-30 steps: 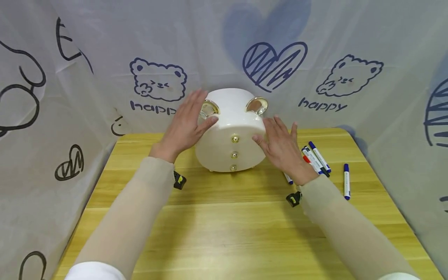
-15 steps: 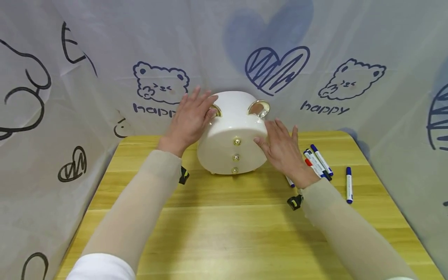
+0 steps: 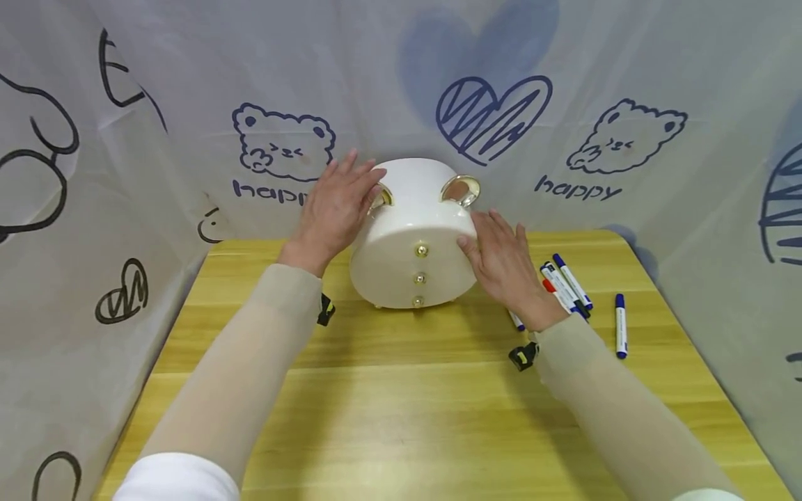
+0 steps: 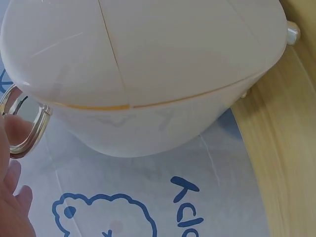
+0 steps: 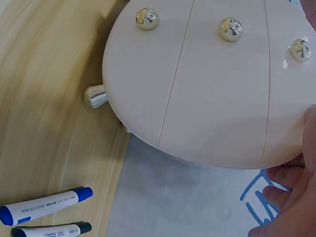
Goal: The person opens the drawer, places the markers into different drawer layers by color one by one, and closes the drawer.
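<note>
A white oval jewelry box [image 3: 406,268] with a column of three gold knobs [image 3: 420,278] on its front stands on short gold feet at the back of the table. Two gold ear-shaped rings [image 3: 462,190] stick up from its top. My left hand [image 3: 335,216] is at the left ring [image 4: 43,118], partly covering it in the head view, fingers extended. My right hand [image 3: 504,264] rests along the box's right side, its fingers straight and the thumb by the front edge. Seams between the drawers show in the right wrist view.
Several markers [image 3: 567,282] lie in a cluster right of the box, and a single blue-capped marker [image 3: 621,325] lies farther right. Another marker [image 3: 516,319] is partly under the right hand. A cloth curtain [image 3: 388,83] with drawings hangs behind the wooden table [image 3: 401,417].
My left hand has shifted right and closer to the left ring, covering more of it. The right thumb has come slightly nearer the box's edge. The box stays in place.
</note>
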A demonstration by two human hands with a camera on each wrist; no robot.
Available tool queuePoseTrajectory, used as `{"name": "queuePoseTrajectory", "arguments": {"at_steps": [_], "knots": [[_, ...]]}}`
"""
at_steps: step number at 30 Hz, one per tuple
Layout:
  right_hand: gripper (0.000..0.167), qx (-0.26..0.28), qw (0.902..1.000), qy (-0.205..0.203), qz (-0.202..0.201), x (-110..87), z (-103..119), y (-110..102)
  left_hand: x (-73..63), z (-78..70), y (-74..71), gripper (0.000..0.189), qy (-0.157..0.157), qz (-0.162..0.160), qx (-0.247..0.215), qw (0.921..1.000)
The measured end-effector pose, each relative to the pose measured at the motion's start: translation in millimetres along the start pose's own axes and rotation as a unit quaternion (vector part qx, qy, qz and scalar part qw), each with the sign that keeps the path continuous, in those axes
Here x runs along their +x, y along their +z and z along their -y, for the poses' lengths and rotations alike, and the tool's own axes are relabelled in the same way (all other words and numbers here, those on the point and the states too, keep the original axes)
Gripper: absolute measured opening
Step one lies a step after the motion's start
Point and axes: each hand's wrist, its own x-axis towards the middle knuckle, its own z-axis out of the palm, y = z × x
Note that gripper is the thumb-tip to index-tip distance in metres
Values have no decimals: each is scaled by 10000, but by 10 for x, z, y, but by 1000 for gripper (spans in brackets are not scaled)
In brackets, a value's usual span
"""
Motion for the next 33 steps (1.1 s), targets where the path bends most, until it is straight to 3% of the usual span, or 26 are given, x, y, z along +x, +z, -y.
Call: {"name": "queuePoseTrajectory", "arguments": {"at_steps": [6, 14, 21, 27, 33], "knots": [[56, 27, 10000, -19, 8, 14, -17, 6, 5, 0, 12, 43, 52, -128, -76, 9999], [46, 122, 9978, -436, -478, -12, -15, -10, 27, -3, 20, 46, 98, -214, 49, 9997], [64, 223, 9959, 185, -862, -153, 73, -45, 35, -13, 8, 44, 105, -252, 3, 9996], [42, 122, 9846, 20, -1743, -247, 211, -12, 30, -4, -18, 46, 18, 48, -66, 10000], [35, -24, 9794, -330, -1990, -294, 371, 133, 33, 5, -33, 47, 46, 159, -188, 9997]]}}
